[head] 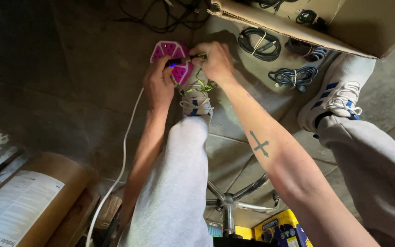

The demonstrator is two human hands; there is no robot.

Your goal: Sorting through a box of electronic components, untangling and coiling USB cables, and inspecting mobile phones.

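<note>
A pink and white power strip (pixel 170 51) lies on the dark floor beside my left shoe. My left hand (pixel 158 84) grips its near edge, where a small blue light glows. My right hand (pixel 213 59) reaches over the shoe and pinches a thin dark cable plug (pixel 183 60) at the strip's side. A white cord (pixel 125 151) runs from the strip back along the floor toward me. My grey trouser legs and white shoes with blue stripes frame the scene.
Several coiled cables (pixel 259 43) lie on the floor at the back right, under a tilted cardboard box flap (pixel 298 27). A brown cardboard tube with a paper label (pixel 28 201) sits at lower left. A chrome chair base (pixel 229 199) stands beneath me.
</note>
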